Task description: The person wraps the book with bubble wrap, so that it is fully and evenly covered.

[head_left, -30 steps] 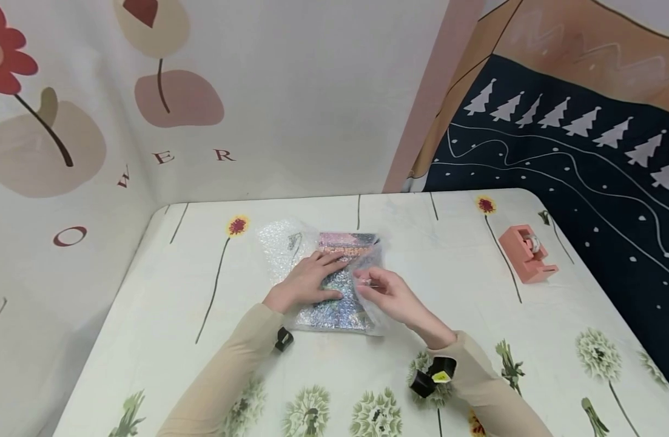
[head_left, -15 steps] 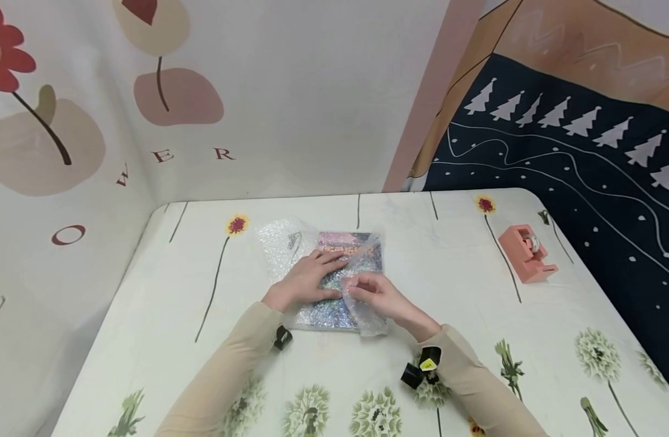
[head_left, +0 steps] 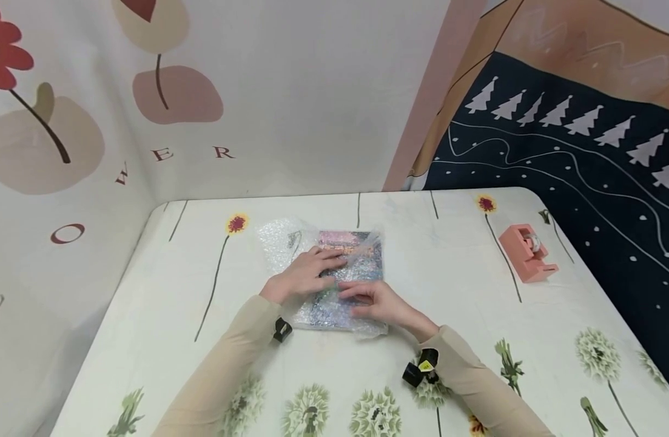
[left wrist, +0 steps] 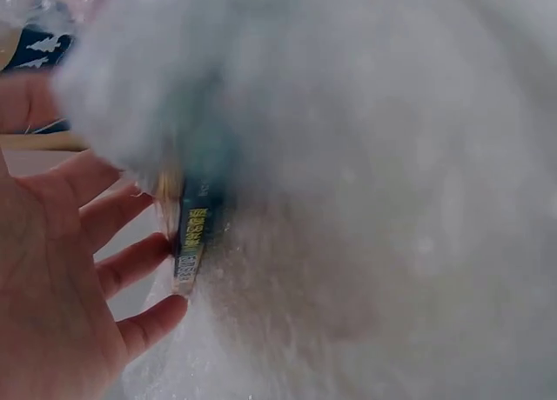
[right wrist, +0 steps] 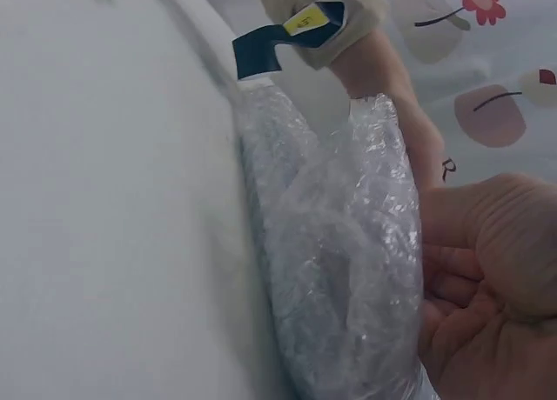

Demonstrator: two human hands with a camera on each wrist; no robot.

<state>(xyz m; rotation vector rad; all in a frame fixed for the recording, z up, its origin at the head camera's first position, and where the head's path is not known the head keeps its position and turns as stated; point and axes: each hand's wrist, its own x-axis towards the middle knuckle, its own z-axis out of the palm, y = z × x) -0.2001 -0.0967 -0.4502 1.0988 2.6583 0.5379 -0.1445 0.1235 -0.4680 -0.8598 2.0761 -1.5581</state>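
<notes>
**Light pressure on springy bubble wrap [head_left: 279, 240]**

Left wrist first, and we find the left hand [left wrist: 65, 278] with fingers extended and spread, tips against the wrapped edge, gripping nothing that we can see. There's the dark spine of a book [left wrist: 193, 226] showing where the bubble wrap parts, so here's our worry: ease off, and the book could slide out on that left side. Plastic blurs much of this picture.

Over to the right wrist! The right hand [right wrist: 487, 287] lies against the bubble wrap, fingers partly bent, thumb apart, no firm hold that we can make out; its fingertips hide behind the plastic. The layers bulge and gape, so we'd fear the fold springing up should the pressure lift, the plastic's own stiffness doing the damage.

Now the head view: the book lies in its bubble wrap mid-counter [head_left: 443, 243], under and between both hands. A loose stretch reaches out far left, and that slack could leave the bundle uneven. The tape dispenser [head_left: 518, 258] stands well off to the right; any stretch that way would free a side.

Our count: one book, one sheet of bubble wrap as far as we can tell, one tape dispenser bearing one roll [head_left: 535, 244], two hands, two black wrist devices [head_left: 282, 329], one counter.
</notes>
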